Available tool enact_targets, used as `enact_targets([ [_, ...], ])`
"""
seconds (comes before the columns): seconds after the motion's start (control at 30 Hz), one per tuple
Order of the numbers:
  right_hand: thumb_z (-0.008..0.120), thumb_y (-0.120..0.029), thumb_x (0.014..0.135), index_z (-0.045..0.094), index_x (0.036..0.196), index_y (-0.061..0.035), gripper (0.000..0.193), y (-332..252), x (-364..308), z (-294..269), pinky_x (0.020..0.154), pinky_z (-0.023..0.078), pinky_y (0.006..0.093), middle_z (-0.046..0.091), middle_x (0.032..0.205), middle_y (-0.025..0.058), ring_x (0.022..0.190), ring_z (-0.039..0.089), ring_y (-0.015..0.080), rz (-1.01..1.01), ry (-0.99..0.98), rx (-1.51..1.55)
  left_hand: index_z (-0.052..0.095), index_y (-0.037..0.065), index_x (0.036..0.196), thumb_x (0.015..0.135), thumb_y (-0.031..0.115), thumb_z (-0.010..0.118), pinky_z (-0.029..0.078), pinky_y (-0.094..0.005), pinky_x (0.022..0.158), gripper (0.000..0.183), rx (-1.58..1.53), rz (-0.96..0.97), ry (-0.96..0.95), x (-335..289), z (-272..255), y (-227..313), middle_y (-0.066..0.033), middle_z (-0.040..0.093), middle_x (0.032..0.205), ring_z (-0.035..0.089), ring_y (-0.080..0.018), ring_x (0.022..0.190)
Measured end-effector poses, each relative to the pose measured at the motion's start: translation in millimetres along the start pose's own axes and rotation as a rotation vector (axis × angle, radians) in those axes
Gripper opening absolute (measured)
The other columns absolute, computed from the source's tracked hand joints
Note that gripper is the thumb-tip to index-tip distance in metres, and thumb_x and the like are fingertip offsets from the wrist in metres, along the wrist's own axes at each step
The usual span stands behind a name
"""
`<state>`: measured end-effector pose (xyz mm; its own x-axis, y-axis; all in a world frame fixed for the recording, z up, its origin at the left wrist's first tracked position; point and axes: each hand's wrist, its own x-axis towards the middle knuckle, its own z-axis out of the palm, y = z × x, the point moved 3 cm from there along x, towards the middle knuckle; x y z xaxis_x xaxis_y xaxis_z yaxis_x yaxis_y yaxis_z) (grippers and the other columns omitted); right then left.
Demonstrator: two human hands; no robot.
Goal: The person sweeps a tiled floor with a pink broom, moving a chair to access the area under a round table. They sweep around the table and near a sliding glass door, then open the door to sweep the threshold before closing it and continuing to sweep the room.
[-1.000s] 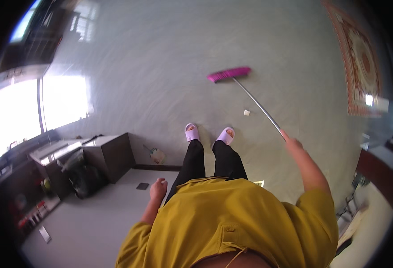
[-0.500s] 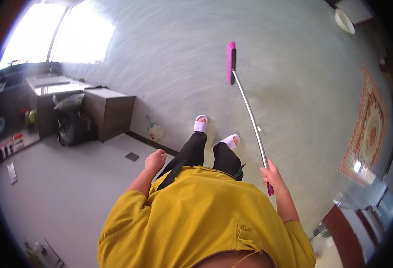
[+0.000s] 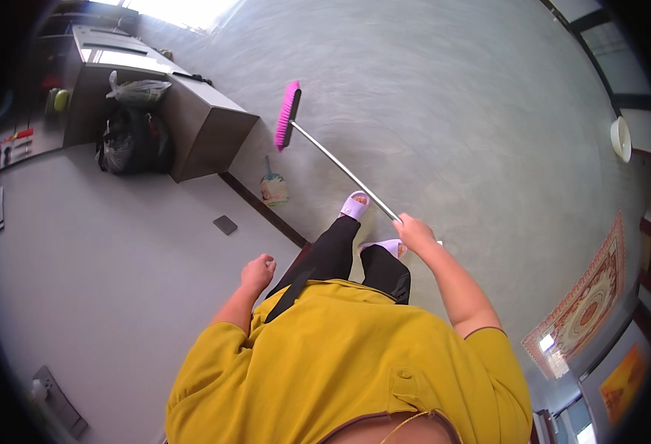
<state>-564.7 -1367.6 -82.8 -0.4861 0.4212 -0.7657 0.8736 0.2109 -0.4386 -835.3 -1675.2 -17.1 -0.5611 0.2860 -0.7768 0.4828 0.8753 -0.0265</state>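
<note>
My right hand (image 3: 416, 233) is closed around the silver handle of a broom (image 3: 340, 164), near its upper end. The handle slants away to the far left. Its head has bright pink bristles and a black back, and it is over the grey floor near the cabinet corner. At my left side hangs my left hand (image 3: 257, 274), its fingers curled in with nothing visible in them. A lilac slipper (image 3: 354, 206) is on each of my feet, one partly behind the handle and my right forearm.
At the left, a black plastic bag (image 3: 135, 140) and a clear bag (image 3: 140, 92) stand beside a brown cabinet (image 3: 211, 137). A patterned, fan-shaped thing (image 3: 274, 189) lies near the dark edging strip (image 3: 262, 209). Right are a patterned rug (image 3: 581, 303) and a white basin (image 3: 621, 139).
My right hand has moved forward and left, swinging the broom head leftward toward the cabinet. The view has turned too. My left hand stays at my side.
</note>
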Motion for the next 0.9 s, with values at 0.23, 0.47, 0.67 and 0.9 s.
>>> enact_targets([
  [0.23, 0.044, -0.031, 0.085, 0.053, 0.096, -0.0052, 0.029, -108.0, 107.3, -10.7, 0.076, 0.043, 0.0481, 0.059, 0.096, 0.0202, 0.09, 0.055, 0.0385, -0.181, -0.059, -0.148, 0.059, 0.011, 0.097, 0.081, 0.029, 0.053, 0.047, -0.0399, 0.074, 0.025, -0.164, -0.036, 0.039, -0.1, 23.5, -47.7, -0.0155, 0.063, 0.085, 0.059, -0.0332, 0.083],
  [0.47, 0.044, -0.026, 0.085, 0.057, 0.099, -0.009, 0.025, -102.0, 216.1, -25.6, 0.079, 0.044, 0.0441, 0.058, 0.102, 0.0145, 0.095, 0.054, 0.034, -0.204, -0.029, -0.187, 0.059, 0.012, 0.1, 0.082, 0.03, 0.051, 0.047, -0.0397, 0.075, 0.027, -0.169, -0.198, -0.001, -3.5, 29.6, -71.0, -0.0153, 0.063, 0.088, 0.059, -0.0322, 0.085],
  [0.67, 0.042, -0.021, 0.085, 0.055, 0.101, -0.0057, 0.026, 86.9, 123.3, -27.2, 0.068, 0.042, 0.0386, 0.057, 0.084, 0.0191, 0.077, 0.054, 0.0334, -0.136, 0.219, 0.225, 0.059, 0.014, 0.101, 0.082, 0.034, 0.048, 0.046, -0.0401, 0.077, 0.029, -0.168, -0.23, -0.075, -7.0, 38.0, -58.3, -0.014, 0.063, 0.091, 0.058, -0.032, 0.088],
  [0.9, 0.045, -0.024, 0.087, 0.055, 0.103, -0.0095, 0.023, 304.9, -127.4, 89.4, 0.044, 0.039, 0.0316, 0.051, 0.059, 0.0041, 0.049, 0.05, 0.0157, 0.531, 0.19, 0.388, 0.059, 0.013, 0.1, 0.082, 0.032, 0.05, 0.046, -0.0404, 0.076, 0.027, -0.067, -0.106, -0.097, 15.7, 20.6, -33.1, -0.0146, 0.063, 0.09, 0.058, -0.0324, 0.088],
])
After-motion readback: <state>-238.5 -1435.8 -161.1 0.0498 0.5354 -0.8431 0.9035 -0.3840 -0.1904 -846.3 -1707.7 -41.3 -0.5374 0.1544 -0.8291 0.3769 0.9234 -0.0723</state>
